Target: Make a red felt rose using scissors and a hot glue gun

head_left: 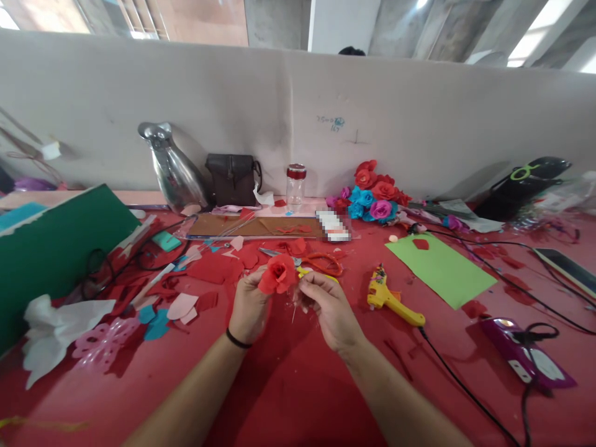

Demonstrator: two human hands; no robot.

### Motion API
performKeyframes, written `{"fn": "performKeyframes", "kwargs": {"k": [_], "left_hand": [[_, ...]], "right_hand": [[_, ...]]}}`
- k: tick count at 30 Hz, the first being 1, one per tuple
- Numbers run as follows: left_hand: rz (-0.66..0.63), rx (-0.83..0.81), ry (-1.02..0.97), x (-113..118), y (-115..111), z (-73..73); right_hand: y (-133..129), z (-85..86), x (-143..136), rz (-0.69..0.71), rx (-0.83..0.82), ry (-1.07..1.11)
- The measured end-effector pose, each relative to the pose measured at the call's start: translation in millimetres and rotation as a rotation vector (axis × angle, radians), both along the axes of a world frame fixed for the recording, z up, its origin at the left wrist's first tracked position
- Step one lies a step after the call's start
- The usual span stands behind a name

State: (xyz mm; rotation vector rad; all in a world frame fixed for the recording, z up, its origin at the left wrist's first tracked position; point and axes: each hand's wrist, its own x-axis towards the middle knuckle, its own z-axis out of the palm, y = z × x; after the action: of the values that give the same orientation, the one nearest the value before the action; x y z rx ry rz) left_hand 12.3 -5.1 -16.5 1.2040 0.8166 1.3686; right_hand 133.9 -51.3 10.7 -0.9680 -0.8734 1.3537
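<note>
A red paper rose (278,274) is held up over the middle of the red table, its open face toward me. My left hand (249,305) grips the rose from the left, fingers closed at its edge. My right hand (331,305) is just right of the flower, thumb and fingers pinched together; what they hold, if anything, is too small to make out. A thin pale stick (293,315) shows below the rose, between the hands. Just behind the hands lie orange-handled scissors (333,264) and a yellow-handled tool (321,276), partly covered by my right hand.
A yellow glue gun (393,303) with its cord lies right, near a green sheet (440,268) and a purple power strip (526,354). Paper scraps (214,268) cover the left. Behind stand a steel jug (174,167), a glass jar (295,189) and paper flowers (363,202).
</note>
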Motion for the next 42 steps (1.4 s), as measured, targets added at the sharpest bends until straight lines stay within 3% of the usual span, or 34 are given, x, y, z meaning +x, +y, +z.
{"fn": "performKeyframes", "kwargs": {"k": [6, 11, 17, 23, 29, 36, 39, 42], "left_hand": [[0.064, 0.206, 0.187, -7, 0, 7.4], [0.047, 0.217, 0.178, -7, 1, 7.1], [0.002, 0.179, 0.127, -9, 2, 2.8], [-0.071, 0.134, 0.101, -8, 0, 2.1], [-0.103, 0.177, 0.142, -10, 3, -2.3], [-0.201, 0.348, 0.309, -13, 3, 1.2], [-0.232, 0.399, 0.329, -15, 2, 3.7], [-0.323, 0.406, 0.363, -17, -1, 4.7]], "right_hand": [[-1, -0.4, 0, -0.034, 0.040, -0.021], [-3, -2.1, 1, -0.096, 0.078, -0.019], [1, -0.6, 6, -0.325, 0.009, 0.035], [2, 4.5, 5, -0.133, 0.002, 0.063], [2, 2.5, 9, -0.212, 0.010, 0.016], [-1, 1.6, 11, -0.093, 0.121, -0.005], [-1, 4.2, 13, -0.143, 0.093, 0.018], [1, 4.9, 14, -0.067, 0.041, 0.049]]}}
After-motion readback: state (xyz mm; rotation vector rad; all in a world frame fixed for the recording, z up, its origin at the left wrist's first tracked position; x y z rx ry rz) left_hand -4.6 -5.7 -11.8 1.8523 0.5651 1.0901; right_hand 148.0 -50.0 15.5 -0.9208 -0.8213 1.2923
